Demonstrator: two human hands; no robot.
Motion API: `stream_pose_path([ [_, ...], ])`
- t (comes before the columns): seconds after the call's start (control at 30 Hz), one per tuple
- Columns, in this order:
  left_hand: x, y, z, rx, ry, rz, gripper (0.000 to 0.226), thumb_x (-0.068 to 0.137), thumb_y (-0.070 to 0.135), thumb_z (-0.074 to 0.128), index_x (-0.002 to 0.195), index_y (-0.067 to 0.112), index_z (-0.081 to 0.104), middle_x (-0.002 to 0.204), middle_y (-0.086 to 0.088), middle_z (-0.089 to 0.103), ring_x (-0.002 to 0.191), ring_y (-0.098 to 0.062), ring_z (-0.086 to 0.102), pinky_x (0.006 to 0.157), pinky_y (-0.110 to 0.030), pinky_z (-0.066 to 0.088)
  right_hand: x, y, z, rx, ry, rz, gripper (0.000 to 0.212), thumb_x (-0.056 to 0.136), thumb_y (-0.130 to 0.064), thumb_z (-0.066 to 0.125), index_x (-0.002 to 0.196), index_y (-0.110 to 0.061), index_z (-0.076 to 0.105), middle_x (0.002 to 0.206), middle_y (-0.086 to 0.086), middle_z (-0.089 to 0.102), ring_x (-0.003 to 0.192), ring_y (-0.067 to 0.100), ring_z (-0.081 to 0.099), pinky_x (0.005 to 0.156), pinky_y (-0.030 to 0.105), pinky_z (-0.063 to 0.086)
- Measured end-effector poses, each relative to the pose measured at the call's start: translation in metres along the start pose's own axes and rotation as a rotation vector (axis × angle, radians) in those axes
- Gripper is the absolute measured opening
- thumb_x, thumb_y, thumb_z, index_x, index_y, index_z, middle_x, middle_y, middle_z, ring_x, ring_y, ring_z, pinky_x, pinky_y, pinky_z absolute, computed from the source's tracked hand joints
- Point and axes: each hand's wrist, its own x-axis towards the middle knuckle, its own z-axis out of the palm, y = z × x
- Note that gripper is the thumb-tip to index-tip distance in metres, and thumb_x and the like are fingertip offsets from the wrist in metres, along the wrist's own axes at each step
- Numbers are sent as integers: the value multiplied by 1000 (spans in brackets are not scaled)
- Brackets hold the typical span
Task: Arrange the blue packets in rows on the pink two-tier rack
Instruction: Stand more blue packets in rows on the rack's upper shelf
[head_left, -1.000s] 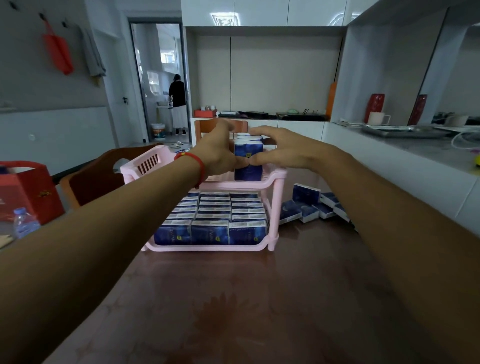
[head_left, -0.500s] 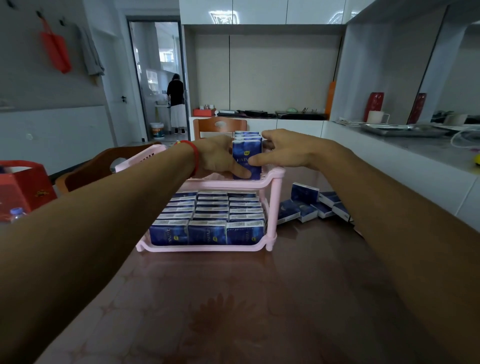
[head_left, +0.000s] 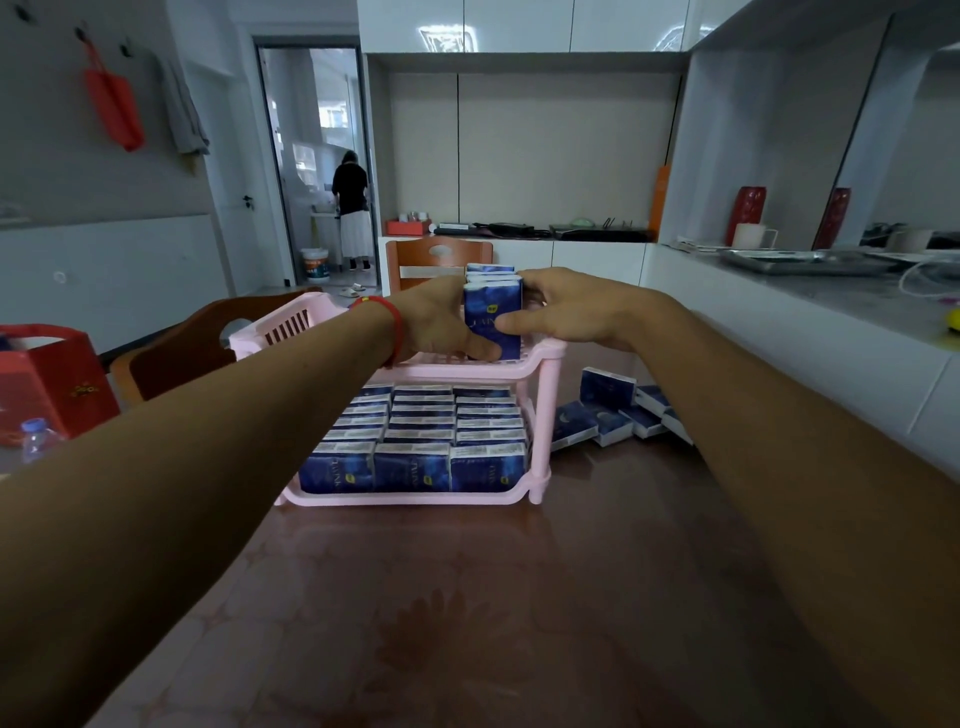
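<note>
Both hands clamp an upright row of blue packets (head_left: 492, 317) at the right end of the pink rack's (head_left: 545, 415) top tier: left hand (head_left: 441, 325) beside it, right hand (head_left: 566, 306) hiding the row's far side. Lower tier full.

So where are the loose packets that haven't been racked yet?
In the head view, the loose packets lie on the brown table just right of the pink rack, below the right forearm and beside the white counter.
</note>
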Motion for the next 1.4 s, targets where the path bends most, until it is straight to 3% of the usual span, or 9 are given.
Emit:
stream_pose_path([
  [0.23,-2,2,-1,-86,-88,-20,63,76,-3,79,130,19,54,115,3,65,103,-13,62,81,-20,52,-3,-4,-1,6,29,9,55,89,-21,73,139,-18,49,132,2,61,118,17,60,106,41,49],
  [0.47,-2,1,-7,-132,-118,-42,73,73,-9,79,136,16,51,128,-7,64,116,-27,62,101,-40,53,-21,-4,-6,17,70,13,64,95,-24,67,150,-18,35,123,-9,44,115,9,45,97,27,38],
  [0.6,-11,7,-10,-131,-129,-38,71,78,-14,72,138,15,48,132,-1,56,110,-20,61,82,-25,57,-34,6,-9,20,155,31,69,94,-42,66,152,-24,33,153,1,40,137,18,41,115,39,35],
  [0.7,-16,10,-12,-152,-110,-54,73,78,-12,73,140,14,45,133,0,54,106,-16,61,66,-17,58,-46,16,-12,1,202,61,77,90,-52,66,154,-25,31,156,6,38,137,21,43,112,40,39],
  [0.93,-20,15,-8,-130,-32,-105,72,76,-7,78,137,12,45,134,-8,57,112,-25,62,76,-25,58,-79,38,-13,-72,240,71,70,94,-45,64,152,-21,34,156,5,39,140,22,42,112,38,38],
  [1.07,-31,20,-7,-147,-6,-108,69,81,-9,72,139,14,42,129,-4,55,100,-18,62,64,-19,56,-96,50,-11,-77,235,70,66,94,-43,64,150,-22,37,155,3,41,140,20,42,115,41,37],
  [1.2,-40,16,-1,8,382,-7,60,85,4,72,138,17,47,133,-8,57,119,-26,57,94,-40,56,-118,65,-3,-96,293,91,57,95,-39,64,145,-24,45,149,0,49,134,17,48,113,40,41],
  [1.3,-65,36,25,152,798,316,26,88,8,67,112,18,61,114,-1,64,101,-14,60,89,-35,57,-144,83,5,-135,404,115,45,95,-31,64,138,-20,54,137,-2,59,123,15,57,107,36,46],
  [1.4,-94,67,75,180,797,620,24,79,1,59,97,15,61,101,-4,62,91,-18,57,78,-34,53,-180,100,14,-232,516,157,35,95,-21,63,129,-16,63,126,-1,67,114,17,62,98,31,49],
])
